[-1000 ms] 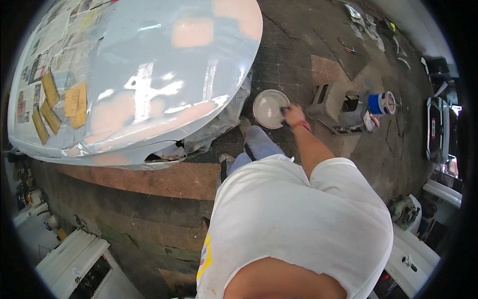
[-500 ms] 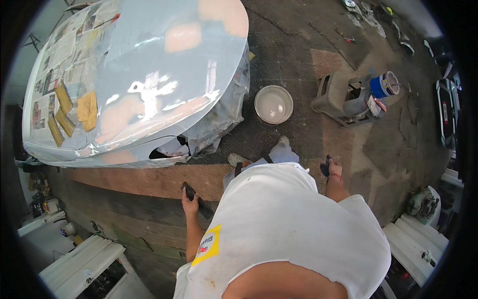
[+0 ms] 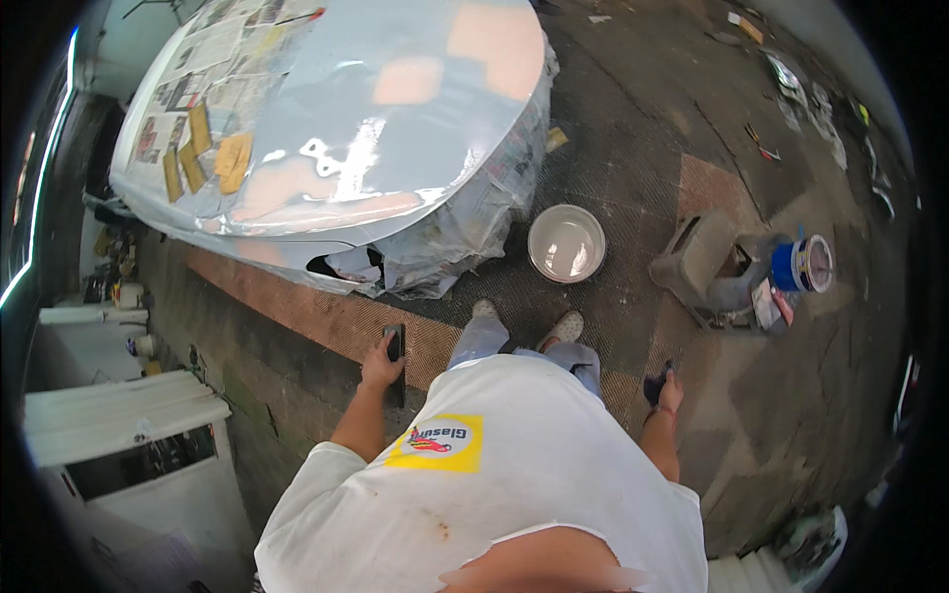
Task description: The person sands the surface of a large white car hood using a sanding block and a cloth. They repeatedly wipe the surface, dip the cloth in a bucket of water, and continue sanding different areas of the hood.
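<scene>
Left of centre in my head view, left hand (image 3: 379,368): I see its fingers closed around a long black block-like tool (image 3: 395,344).
Right hand (image 3: 671,394): well apart from the other, it is clasped on a small dark item (image 3: 653,386); I cannot tell what kind.
White shirt (image 3: 445,509): between the two arms, with a yellow patch on its front.
Shoes (image 3: 567,329): a light pair beneath blue trousers (image 3: 478,341).
Basin (image 3: 566,279): round and pale, on the floor just ahead of the shoes.
Stool (image 3: 690,255): grey, right of the basin.
Can (image 3: 784,267): blue, tilted, near the stool's right end.
Car body (image 3: 336,99): large, glossy grey with peach patches, ahead and left; I make out plastic sheeting (image 3: 465,237) hanging along its edge.
Newspaper (image 3: 232,59): over the car body's left part, with yellow-brown strips (image 3: 189,163) nearby.
</scene>
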Tool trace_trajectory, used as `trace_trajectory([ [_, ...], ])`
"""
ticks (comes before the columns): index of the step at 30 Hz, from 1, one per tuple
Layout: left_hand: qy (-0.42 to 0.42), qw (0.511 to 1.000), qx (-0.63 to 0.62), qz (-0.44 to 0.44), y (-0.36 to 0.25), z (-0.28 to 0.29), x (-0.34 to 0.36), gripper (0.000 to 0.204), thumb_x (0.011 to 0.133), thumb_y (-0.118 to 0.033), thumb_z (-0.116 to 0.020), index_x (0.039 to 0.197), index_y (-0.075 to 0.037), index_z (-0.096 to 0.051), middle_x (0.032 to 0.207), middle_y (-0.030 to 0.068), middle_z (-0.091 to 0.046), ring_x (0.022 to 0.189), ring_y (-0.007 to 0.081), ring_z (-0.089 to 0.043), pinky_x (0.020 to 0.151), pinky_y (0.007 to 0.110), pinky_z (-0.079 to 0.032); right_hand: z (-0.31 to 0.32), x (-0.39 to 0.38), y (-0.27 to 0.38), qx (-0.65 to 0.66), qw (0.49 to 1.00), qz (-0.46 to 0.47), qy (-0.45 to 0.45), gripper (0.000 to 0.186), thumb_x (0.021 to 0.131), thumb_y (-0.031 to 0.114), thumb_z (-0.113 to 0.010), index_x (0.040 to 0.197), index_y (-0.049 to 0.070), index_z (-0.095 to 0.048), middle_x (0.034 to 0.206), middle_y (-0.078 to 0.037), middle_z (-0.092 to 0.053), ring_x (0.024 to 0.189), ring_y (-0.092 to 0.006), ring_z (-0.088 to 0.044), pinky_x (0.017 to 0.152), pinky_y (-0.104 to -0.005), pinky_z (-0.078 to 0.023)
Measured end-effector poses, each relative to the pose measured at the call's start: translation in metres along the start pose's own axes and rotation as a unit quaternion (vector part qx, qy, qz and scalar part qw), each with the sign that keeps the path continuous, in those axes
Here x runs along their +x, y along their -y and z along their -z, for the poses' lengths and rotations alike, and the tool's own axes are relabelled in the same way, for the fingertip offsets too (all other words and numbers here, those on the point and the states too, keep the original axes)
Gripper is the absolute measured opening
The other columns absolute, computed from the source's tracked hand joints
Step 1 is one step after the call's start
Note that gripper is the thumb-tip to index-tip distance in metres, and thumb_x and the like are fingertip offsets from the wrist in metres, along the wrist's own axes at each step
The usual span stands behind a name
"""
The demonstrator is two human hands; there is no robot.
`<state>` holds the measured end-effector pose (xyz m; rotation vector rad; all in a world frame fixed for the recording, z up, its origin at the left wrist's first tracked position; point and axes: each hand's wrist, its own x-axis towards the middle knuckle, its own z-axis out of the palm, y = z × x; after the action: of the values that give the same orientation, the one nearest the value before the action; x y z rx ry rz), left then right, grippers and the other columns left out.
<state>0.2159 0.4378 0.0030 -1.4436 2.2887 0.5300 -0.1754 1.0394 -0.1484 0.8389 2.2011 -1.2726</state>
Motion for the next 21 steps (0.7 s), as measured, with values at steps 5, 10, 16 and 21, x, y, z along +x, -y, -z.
trace_trajectory([
  [5, -0.152, 0.982, -0.102, -0.045, -0.035, 0.063, 0.029, 0.086, 0.086, -0.033, -0.085, 0.163, -0.020, -0.047, 0.141, 0.0272, -0.060, 0.132, 0.0469, -0.059, 0.111, 0.051, -0.050, -0.002, -0.026, -0.015, -0.045, 0.995, -0.084, 0.020, 0.059, 0.109, 0.037, -0.059, 0.149, -0.006, -0.060, 0.150, -0.025, -0.062, 0.137, -0.0388, -0.062, 0.119, -0.0462, -0.045],
  [10, -0.271, 0.937, -0.207, -0.069, -0.039, 0.125, 0.114, 0.088, 0.085, -0.035, -0.087, 0.161, -0.013, -0.048, 0.138, 0.0291, -0.062, 0.131, 0.0467, -0.060, 0.110, 0.051, -0.049, -0.023, -0.025, -0.043, -0.041, 0.992, -0.122, 0.007, 0.056, 0.108, 0.040, -0.062, 0.141, -0.006, -0.067, 0.143, -0.024, -0.067, 0.129, -0.0356, -0.066, 0.114, -0.0457, -0.048],
  [16, -0.285, 0.906, -0.313, -0.024, -0.066, 0.193, 0.206, 0.092, 0.089, -0.034, -0.084, 0.165, -0.007, -0.040, 0.147, 0.0274, -0.058, 0.137, 0.0422, -0.058, 0.115, 0.048, -0.047, -0.027, -0.041, -0.036, -0.014, 0.997, -0.029, -0.066, 0.059, 0.105, 0.046, -0.066, 0.130, -0.007, -0.073, 0.126, -0.022, -0.076, 0.110, -0.0333, -0.072, 0.098, -0.0453, -0.055],
  [21, -0.325, 0.912, -0.249, 0.031, -0.043, 0.253, 0.255, 0.093, 0.089, -0.041, -0.082, 0.166, -0.014, -0.039, 0.144, 0.0253, -0.057, 0.134, 0.0432, -0.059, 0.114, 0.050, -0.048, -0.049, -0.080, 0.004, -0.011, 0.999, 0.007, -0.045, 0.051, 0.104, 0.040, -0.069, 0.122, -0.007, -0.075, 0.110, -0.015, -0.078, 0.097, -0.0274, -0.073, 0.083, -0.0434, -0.058],
])
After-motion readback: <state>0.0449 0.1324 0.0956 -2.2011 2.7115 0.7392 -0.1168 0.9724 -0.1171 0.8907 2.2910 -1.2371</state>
